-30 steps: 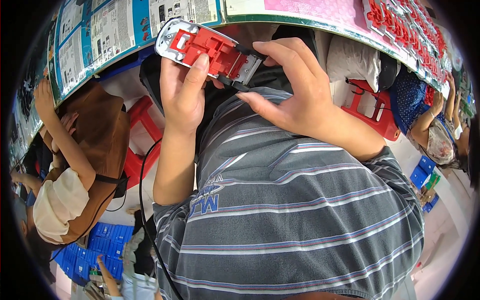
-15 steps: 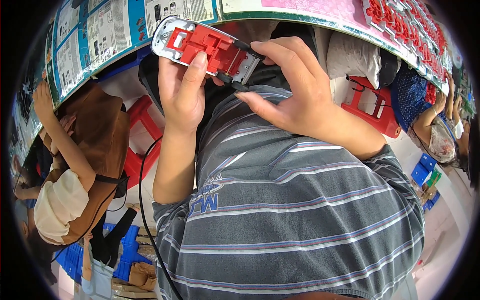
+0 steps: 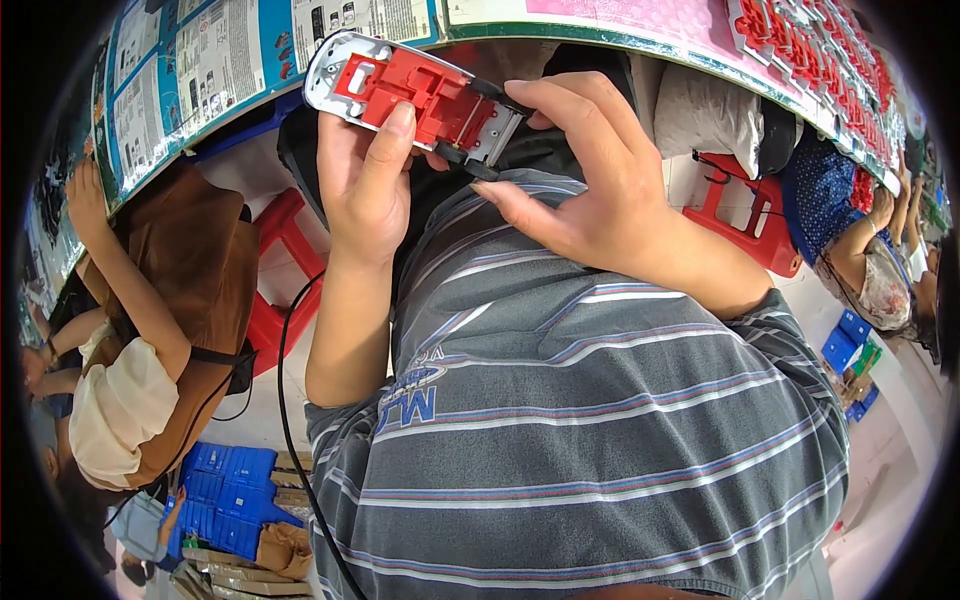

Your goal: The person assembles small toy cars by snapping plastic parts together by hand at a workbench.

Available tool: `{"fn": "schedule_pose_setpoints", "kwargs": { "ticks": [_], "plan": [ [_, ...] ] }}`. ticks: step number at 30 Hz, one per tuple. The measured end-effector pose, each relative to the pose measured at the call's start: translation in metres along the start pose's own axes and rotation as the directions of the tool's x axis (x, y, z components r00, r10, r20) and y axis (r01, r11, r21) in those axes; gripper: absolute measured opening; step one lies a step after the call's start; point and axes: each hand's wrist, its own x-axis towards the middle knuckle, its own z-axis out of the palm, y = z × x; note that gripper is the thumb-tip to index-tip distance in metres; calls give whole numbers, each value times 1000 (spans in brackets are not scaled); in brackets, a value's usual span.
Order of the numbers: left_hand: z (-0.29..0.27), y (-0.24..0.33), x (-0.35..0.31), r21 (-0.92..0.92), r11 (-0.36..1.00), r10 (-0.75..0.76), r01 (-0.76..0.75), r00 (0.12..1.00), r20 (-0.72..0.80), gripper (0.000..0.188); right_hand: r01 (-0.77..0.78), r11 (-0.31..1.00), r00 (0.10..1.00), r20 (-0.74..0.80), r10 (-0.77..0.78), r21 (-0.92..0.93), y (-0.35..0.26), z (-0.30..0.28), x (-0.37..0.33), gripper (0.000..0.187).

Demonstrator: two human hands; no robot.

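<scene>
Two hands barely move: your left hand grips the white toy car with red plastic underside, slightly farther left now, near the table; your right hand, half open, brackets its round black wheels (contact unclear), suggesting little progress.

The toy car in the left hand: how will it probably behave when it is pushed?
The toy car would probably feel stiff, since its red underside looks like hard moulded plastic. It may roll only at one end, where black wheels show; the other end, without visible wheels, would likely drag.
</scene>
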Motion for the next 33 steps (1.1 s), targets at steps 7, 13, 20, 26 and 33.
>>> {"fn": "schedule_pose_setpoints", "kwargs": {
  "ticks": [7, 13, 20, 26, 33],
  "plan": [
    [-1, -1, 2, -5, 999, 35, -35, 999, -8, 39, 7, 1000, 1000, -6, -7, -20, 1, 1, -1, 67],
    [0, 0, 0, -28, 999, 24, -25, 999, -29, 40, 19, 999, 999, -26, -19, -29, 1, 2, 0, 65],
    [-4, 1, -3, 29, 1000, -10, 9, 1000, 21, 43, 9, 1000, 1000, -17, -10, -29, 0, 2, -1, 65],
    [-5, 0, -5, 9, 1000, -7, 6, 1000, 19, 43, 30, 999, 999, -19, -31, -42, 0, 0, -1, 66],
    [-1, -1, -2, 14, 1000, 21, -22, 1000, 16, 42, 23, 999, 1000, -9, -23, -27, 0, 1, -1, 66]
  ]
}}
